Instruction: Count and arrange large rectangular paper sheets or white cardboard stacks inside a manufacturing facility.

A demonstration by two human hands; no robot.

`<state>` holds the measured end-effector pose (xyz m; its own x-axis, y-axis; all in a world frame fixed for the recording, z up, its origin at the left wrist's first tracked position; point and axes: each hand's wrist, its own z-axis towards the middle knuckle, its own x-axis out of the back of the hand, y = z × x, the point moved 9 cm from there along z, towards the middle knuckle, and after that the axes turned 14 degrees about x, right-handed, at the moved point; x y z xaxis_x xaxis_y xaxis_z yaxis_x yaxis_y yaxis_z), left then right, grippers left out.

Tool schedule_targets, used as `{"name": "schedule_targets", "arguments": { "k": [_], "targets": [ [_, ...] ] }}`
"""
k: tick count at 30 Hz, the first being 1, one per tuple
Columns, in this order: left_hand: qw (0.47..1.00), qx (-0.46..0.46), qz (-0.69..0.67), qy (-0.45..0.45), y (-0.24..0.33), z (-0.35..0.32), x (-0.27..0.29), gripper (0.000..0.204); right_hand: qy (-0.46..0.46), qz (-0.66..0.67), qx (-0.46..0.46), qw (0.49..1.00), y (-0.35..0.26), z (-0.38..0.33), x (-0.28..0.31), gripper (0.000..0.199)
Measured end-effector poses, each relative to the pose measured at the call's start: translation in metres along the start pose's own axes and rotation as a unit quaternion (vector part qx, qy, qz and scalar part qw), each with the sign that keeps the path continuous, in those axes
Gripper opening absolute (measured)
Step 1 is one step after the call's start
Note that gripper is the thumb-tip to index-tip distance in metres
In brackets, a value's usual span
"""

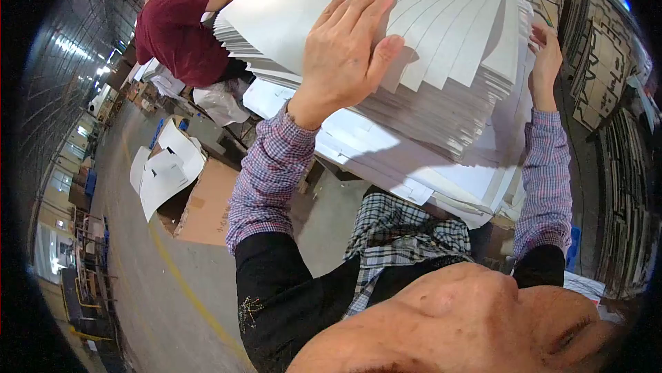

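Observation:
A tall stack of white cardboard sheets point(441, 48) lies fanned out in front of me, its edges stepped like a deck of cards. My left hand point(348, 45) rests flat on top of the fanned sheets, fingers together and pressing down. My right hand point(545, 62) is at the stack's right edge, fingers pinching the edges of a few sheets. Both forearms wear plaid sleeves under dark oversleeves. More white sheets point(386, 159) lie flat beneath the fanned pile.
Another person in a red shirt and tan cap point(176, 24) works at the stack's far left side. A brown cardboard box point(203, 204) with white sheets on it stands on the grey floor at left. Die-cut cardboard pieces point(603, 62) lean at right.

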<state>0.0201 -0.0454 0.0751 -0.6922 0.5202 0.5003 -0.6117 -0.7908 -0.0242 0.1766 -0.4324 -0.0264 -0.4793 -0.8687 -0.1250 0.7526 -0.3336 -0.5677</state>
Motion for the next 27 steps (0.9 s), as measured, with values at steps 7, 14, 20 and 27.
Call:
{"name": "schedule_targets", "arguments": {
  "k": [7,14,20,27],
  "targets": [
    [0.988,0.052,-0.146,0.013,-0.009,0.012,0.058,0.027,-0.016,-0.053,-0.037,0.998,0.121,-0.018,-0.007,0.052],
    [0.976,0.078,-0.137,0.147,0.026,-0.11,0.092,0.005,-0.018,-0.1,-0.096,0.99,0.139,-0.037,0.01,0.055],
    [0.952,0.258,-0.158,-0.043,0.044,-0.189,-0.025,0.023,-0.05,-0.116,-0.122,0.984,0.158,-0.042,0.007,0.037],
    [0.954,0.273,-0.101,0.065,0.057,-0.227,-0.066,0.032,-0.183,-0.183,-0.129,0.957,0.24,-0.043,0.024,0.03]
  ]
}}
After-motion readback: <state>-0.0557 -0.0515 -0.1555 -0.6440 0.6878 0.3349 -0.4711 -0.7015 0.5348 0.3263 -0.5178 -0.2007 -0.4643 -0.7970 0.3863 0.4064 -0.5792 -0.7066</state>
